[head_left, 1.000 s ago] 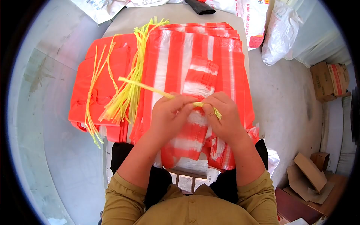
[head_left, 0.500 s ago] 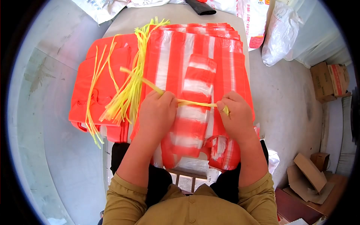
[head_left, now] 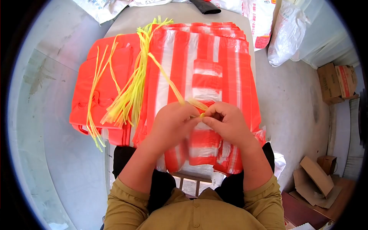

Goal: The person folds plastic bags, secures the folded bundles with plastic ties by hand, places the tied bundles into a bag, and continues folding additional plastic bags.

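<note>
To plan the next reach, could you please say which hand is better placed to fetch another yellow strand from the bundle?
Probably the left hand: it is nearer the yellow bundle, which lies along the striped stack's left edge; the right hand is farther across.

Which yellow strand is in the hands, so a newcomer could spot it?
On the table, find the wide striped stack, right of the plain red stack. By the narrow striped bundle on top, the strand slants away leftward from the left hand and right hand. Unlike the thick yellow bunch or the loose strands on the red stack, it alone is held.
</note>
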`<state>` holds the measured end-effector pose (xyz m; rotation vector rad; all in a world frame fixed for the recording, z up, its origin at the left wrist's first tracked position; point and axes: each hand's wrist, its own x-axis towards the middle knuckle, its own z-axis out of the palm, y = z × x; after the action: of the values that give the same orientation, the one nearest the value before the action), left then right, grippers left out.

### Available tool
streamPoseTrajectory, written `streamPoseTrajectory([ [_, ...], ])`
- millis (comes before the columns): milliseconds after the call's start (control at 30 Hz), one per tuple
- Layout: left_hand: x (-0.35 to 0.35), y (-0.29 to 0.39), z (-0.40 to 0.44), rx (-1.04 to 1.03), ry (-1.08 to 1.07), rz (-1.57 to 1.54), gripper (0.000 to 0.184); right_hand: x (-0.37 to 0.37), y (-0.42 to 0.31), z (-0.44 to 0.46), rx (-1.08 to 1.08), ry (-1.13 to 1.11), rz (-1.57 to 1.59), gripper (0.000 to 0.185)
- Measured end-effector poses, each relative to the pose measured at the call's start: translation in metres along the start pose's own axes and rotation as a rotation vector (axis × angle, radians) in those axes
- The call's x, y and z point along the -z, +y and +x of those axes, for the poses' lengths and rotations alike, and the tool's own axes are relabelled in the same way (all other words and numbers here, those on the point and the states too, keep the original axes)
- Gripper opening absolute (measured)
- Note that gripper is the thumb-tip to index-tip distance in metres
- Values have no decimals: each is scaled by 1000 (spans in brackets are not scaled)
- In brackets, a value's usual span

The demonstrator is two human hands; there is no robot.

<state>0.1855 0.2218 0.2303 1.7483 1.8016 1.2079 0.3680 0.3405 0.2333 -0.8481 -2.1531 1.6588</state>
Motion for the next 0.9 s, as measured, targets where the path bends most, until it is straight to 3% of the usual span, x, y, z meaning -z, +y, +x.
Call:
streamPoseTrajectory([
  [200, -14, 0, -3, -291, 16, 101, 18, -10, -1, -4, 174, 98, -284, 18],
  [300, -9, 23, 0, -127, 100, 196, 49, -12, 2, -3, 182, 122, -229, 17],
  [400, -19, 11, 0, -136, 276, 182, 65, -7, -4, -2, 127, 69, -186, 17],
  [467, -22, 7, -1, -107, 248, 135, 72, -9, 7, -1, 108, 66, -101, 18],
  [600, -23, 4, -5, -6, 95, 317, 81, -7, 6, 0, 147, 48, -57, 22],
  [800, -28, 4, -3, -30, 189, 120, 83, -6, 6, -2, 2, 4, 82, 16],
  [900, -26, 16, -1, 307, 155, -137, 85, -7, 2, -3, 22, 55, 77, 6],
])
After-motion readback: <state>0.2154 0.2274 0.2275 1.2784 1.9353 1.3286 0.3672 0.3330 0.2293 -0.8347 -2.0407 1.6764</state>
